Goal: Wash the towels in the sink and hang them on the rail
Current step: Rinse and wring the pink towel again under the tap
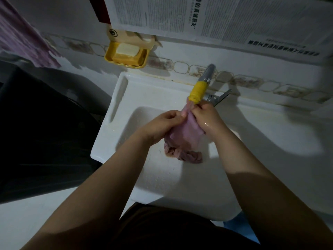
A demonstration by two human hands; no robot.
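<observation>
White sink; left hand, right hand grip pink towel under tap.

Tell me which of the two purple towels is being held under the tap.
The wet purple towel gripped by both hands over the sink; the other towel hangs at upper left.

A wet pink cloth towel is held over the white ceramic sink, below the metal tap with yellow wrapped spout. A yellow plastic soap dish is mounted behind-left. Printed newspaper sheets are fixed above.
</observation>
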